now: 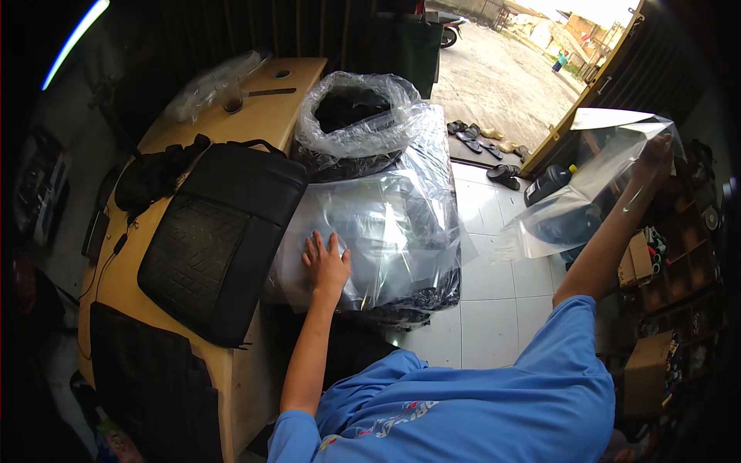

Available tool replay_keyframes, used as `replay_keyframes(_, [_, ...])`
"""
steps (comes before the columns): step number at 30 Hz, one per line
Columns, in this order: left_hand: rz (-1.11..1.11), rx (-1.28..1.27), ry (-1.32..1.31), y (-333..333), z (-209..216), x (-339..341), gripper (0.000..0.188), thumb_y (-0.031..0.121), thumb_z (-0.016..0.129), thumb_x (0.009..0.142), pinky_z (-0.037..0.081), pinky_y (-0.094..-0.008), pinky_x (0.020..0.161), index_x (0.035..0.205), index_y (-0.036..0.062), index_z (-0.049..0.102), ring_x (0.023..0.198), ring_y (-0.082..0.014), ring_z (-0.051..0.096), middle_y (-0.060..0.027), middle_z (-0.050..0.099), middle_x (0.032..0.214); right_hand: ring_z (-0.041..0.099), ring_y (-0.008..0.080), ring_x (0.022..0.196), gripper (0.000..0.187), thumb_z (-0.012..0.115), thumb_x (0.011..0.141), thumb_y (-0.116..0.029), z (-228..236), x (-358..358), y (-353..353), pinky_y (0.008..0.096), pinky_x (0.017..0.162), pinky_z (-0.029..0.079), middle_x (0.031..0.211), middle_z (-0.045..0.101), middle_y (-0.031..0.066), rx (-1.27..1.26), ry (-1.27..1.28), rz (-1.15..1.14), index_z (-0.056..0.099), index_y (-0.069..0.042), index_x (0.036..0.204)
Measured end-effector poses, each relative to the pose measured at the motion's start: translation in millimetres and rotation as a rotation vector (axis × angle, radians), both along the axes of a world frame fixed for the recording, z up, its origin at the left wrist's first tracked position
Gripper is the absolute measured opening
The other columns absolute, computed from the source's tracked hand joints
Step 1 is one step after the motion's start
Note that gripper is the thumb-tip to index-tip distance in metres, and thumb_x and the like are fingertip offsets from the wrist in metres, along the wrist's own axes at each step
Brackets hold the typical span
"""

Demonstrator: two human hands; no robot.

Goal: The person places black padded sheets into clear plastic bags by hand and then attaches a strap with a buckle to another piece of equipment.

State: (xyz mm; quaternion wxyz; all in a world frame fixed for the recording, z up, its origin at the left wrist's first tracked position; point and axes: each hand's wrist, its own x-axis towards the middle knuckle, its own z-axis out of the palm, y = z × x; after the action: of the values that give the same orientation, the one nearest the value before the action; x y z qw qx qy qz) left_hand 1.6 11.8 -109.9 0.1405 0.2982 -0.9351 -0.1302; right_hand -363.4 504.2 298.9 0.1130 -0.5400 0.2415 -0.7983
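My left hand [327,266] lies flat with its fingers spread on a stack of clear plastic bags [370,235], which rests on a large plastic-wrapped bundle. Stretched far out to the right, my right hand [654,158] grips a clear plastic bag [575,220] near its edge, and the bag hangs in the air. Beside my left hand, a black quilted backrest cover [224,239] lies on the wooden table [231,386]. Behind the stack stands an open clear plastic sack [359,139] with black material inside.
Another black panel [154,378] hangs over the table's near edge. A crumpled plastic bag [208,89] and a cup [231,102] sit at the table's far end. Sandals [482,143] lie by the doorway. Wooden shelves [679,278] with cartons and spools line the right side.
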Motion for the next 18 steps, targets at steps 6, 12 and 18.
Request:
replay_keyframes(6, [0.062, -0.015, 0.005, -10, -5, -10, 0.052, 0.037, 0.055, 0.085, 0.027, -0.0512, 0.099, 0.129, 0.0119, 0.045, 0.131, -0.0383, 0.028, -0.0222, 0.033, 0.14, 0.052, 0.0137, 0.073, 0.025, 0.049, 0.091, -0.009, 77, 3, 13, 0.0256, 0.073, 0.045, 0.082, 0.053, 0.0054, -0.006, -0.046, 0.032, 0.05, 0.003, 0.113])
replay_keyframes(12, [0.037, -0.011, 0.092, -5, -2, -14, 0.052, 0.034, 0.053, 0.087, 0.027, -0.0504, 0.101, 0.13, 0.0079, 0.044, 0.131, -0.0381, 0.028, -0.0234, 0.033, 0.14, 0.054, 0.0184, 0.086, 0.028, 0.041, 0.096, -0.01, 58, 50, -83, 0.0302, 0.084, 0.046, 0.093, 0.056, 0.0114, 0.267, 0.109, 0.279, 0.044, 0.006, 0.12])
replay_keyframes(18, [0.022, -0.001, 0.185, -2, 7, 4, 0.048, 0.031, 0.052, 0.088, 0.032, -0.0464, 0.1, 0.127, 0.0036, 0.046, 0.128, -0.0367, 0.036, -0.0248, 0.039, 0.135, 0.049, 0.0102, 0.066, 0.031, 0.042, 0.096, -0.013, 6, 80, -168, 0.0263, 0.075, 0.045, 0.075, 0.053, 0.0043, 0.341, -0.16, 0.279, 0.046, 0.004, 0.122])
